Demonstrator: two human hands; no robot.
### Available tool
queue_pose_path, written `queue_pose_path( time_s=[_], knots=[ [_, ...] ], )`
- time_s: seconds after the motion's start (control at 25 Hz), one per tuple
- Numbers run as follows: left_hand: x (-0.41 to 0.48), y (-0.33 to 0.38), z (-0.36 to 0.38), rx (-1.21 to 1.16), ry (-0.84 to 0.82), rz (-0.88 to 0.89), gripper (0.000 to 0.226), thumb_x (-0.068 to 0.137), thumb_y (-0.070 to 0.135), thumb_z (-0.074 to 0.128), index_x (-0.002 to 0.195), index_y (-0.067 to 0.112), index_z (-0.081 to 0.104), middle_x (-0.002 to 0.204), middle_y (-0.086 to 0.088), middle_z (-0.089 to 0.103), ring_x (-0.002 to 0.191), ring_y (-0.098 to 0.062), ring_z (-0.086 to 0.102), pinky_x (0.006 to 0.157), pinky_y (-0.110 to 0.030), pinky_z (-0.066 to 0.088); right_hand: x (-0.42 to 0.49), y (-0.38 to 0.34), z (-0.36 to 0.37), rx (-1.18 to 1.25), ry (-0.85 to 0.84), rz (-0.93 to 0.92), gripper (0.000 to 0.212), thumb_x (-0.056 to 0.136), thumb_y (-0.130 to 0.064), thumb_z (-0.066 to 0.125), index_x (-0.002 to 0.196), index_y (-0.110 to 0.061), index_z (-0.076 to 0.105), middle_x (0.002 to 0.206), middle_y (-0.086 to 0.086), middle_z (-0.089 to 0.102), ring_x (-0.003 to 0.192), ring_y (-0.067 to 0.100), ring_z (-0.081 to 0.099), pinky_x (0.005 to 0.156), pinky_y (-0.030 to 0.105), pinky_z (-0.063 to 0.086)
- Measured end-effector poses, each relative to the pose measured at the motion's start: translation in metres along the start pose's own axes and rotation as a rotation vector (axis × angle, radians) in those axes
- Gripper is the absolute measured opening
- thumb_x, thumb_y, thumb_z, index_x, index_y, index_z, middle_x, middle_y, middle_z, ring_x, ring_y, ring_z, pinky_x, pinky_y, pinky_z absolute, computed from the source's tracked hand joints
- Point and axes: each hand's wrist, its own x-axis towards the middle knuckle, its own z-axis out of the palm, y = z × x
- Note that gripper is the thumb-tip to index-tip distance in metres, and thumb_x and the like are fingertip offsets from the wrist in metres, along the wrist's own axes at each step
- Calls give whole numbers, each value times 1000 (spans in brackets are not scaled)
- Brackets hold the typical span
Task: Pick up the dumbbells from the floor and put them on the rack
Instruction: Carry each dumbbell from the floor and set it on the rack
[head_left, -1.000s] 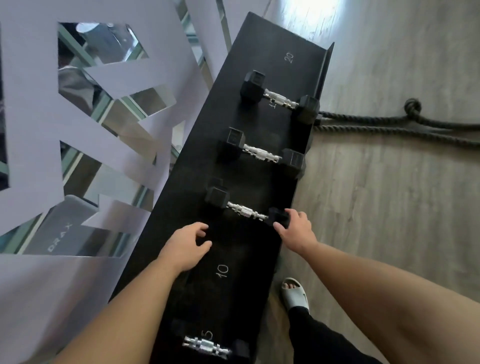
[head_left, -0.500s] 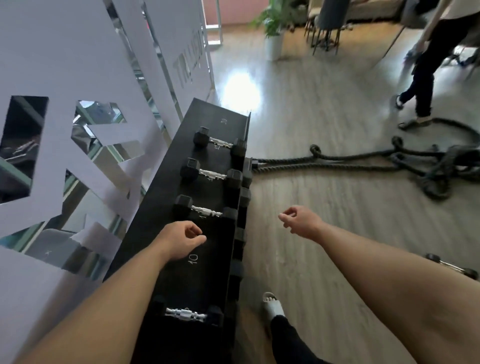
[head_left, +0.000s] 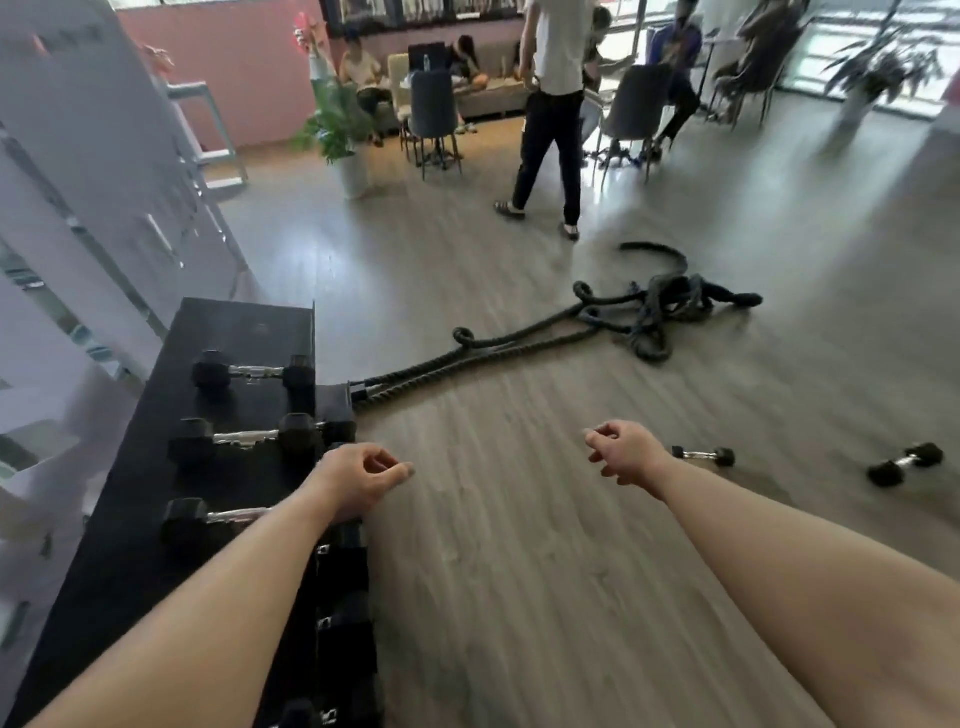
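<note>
A black rack runs along the left wall with three hex dumbbells on top: a far one, a middle one and a near one, partly behind my left forearm. My left hand hangs over the rack's right edge, fingers loosely curled, holding nothing. My right hand floats over the wooden floor, also loosely curled and empty. Two dumbbells lie on the floor to the right: a small one just beyond my right hand and a larger one farther right.
A thick battle rope trails from the rack's far end into a tangled heap mid-floor. A person stands beyond it. Chairs, seated people and potted plants fill the back of the room.
My view has swung up and right, away from the rack. Both hands have left the rack top and the nearest dumbbell, moving right over the floor. The floor dumbbells have come into view.
</note>
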Motion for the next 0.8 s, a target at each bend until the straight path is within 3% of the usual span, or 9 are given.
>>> queue_pose_path(
  time_s=[0.24, 0.36, 0.48, 0.8],
  knots=[
    [34, 148, 137, -65, -61, 119, 42, 77, 77, 68, 78, 35, 76, 76, 14, 76, 75, -8, 71, 61, -25, 50, -13, 138, -156, 117, 180, 166, 21, 100, -37, 62, 96, -16, 63, 84, 6, 67, 55, 20, 52, 46, 23, 32],
    [43, 235, 213, -127, -134, 151, 46, 79, 73, 69, 79, 28, 77, 76, 7, 76, 75, -17, 71, 68, -33, 56, -14, 202, -226, 173, 241, 234, 22, 100, -38, 62, 90, -18, 62, 84, 5, 69, 57, 22, 53, 49, 25, 33],
    [50, 318, 289, -196, -168, 141, 50, 80, 70, 69, 81, 21, 78, 84, -2, 80, 85, -24, 74, 82, -42, 60, -3, 264, -278, 207, 217, 317, 25, 100, -43, 61, 95, -19, 63, 85, 5, 71, 58, 21, 55, 52, 24, 36],
    [99, 421, 413, -201, -248, 73, 56, 71, 78, 68, 77, 24, 77, 80, 6, 79, 72, -13, 69, 79, -37, 59, 62, 326, -373, 181, 115, 331, 23, 100, -44, 61, 93, -22, 61, 86, 3, 70, 61, 21, 59, 52, 25, 38]
  ],
)
